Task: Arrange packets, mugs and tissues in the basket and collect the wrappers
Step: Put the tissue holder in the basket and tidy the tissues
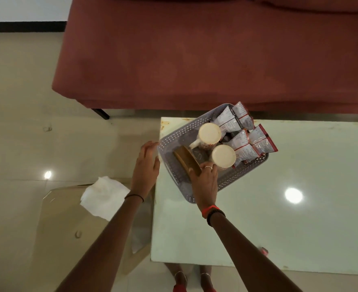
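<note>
A white crumpled tissue [105,197] is seen lying on a tan cardboard box [72,218] on the floor at the left, outside the basket, so it appears not yet collected. The left hand [145,165] is held spread, its grip wide and empty, just beside the near-left corner of the grey perforated plastic basket [173,138], probably to steady it at the edge of the pale glossy worktop [300,175]. Inside the basket, a brown flat wooden holder [186,160] stands tilted against the left side, pinched at its near end by the right hand [205,182], apparently to seat it upright. Two cream round mugs [209,132] are set beside it, and red-edged silver packets [249,140] are stacked upright along the far-right side, seemingly to save room.
</note>
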### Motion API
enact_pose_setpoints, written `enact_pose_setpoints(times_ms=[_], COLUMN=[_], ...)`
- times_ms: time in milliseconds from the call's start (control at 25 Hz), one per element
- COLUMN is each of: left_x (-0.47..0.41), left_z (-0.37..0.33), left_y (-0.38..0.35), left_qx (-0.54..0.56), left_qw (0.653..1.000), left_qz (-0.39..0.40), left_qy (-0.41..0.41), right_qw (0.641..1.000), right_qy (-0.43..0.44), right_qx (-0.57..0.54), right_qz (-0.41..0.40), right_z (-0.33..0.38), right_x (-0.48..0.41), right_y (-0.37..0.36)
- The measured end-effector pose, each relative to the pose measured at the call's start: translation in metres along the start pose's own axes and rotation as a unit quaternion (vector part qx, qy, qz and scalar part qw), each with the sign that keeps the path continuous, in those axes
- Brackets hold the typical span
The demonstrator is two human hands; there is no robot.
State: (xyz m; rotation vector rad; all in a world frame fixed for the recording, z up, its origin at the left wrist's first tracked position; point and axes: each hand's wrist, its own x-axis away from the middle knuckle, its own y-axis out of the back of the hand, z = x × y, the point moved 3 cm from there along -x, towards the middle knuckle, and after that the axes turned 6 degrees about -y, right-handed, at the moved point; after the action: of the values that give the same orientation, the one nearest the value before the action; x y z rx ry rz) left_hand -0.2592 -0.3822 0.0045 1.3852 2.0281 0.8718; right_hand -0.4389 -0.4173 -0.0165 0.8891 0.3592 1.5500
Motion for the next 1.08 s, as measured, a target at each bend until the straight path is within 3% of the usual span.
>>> enact_pose_setpoints(times_ms=[120,240,360,440,560,800,1080], left_x=[0.050,0.096,0.135,0.158,0.178,0.181,0.165], left_z=[0.030,0.066,0.095,0.118,0.139,0.157,0.169], left_y=[0.032,0.055,0.068,0.071,0.066,0.060,0.059], left_qx=[0.045,0.059,0.112,0.119,0.111,0.223,0.275], left_qw=[0.987,0.959,0.899,0.852,0.809,0.778,0.778], left_qz=[-0.108,-0.184,-0.241,-0.247,-0.179,-0.182,-0.173], left_qy=[0.113,0.205,0.348,0.447,0.548,0.558,0.538], right_qw=[0.998,0.994,0.983,0.967,0.941,0.888,0.906], right_qy=[0.065,0.081,0.061,0.055,0.054,0.001,-0.018], right_qx=[-0.019,-0.017,0.012,0.035,0.046,0.151,0.082], right_qz=[0.007,0.078,0.175,0.246,0.332,0.434,0.415], right_z=[0.025,0.045,0.055,0.061,0.072,0.076,0.082], right_x=[0.020,0.042,0.061,0.069,0.074,0.070,0.067], right_y=[-0.013,-0.042,-0.080,-0.106,-0.140,-0.202,-0.211])
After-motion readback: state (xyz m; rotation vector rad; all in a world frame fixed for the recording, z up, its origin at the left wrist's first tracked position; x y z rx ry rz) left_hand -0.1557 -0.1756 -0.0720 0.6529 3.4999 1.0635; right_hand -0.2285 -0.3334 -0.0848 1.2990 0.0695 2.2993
